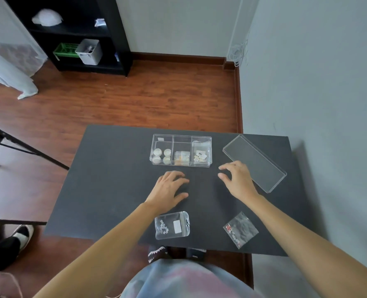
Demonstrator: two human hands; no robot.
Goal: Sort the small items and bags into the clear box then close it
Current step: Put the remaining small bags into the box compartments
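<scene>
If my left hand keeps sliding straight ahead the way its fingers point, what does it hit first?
Probably the clear plastic three-compartment box: the left hand points up and slightly right across bare black table towards its near wall, around the middle compartment. Nothing else lies between.

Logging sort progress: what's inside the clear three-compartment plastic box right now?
Clear three-compartment plastic box: left holds four round silvery pieces, middle a small orange-and-white packet, right a clear bag with barcode label and pale beads. Anything beneath the packet and bag is hidden.
</scene>
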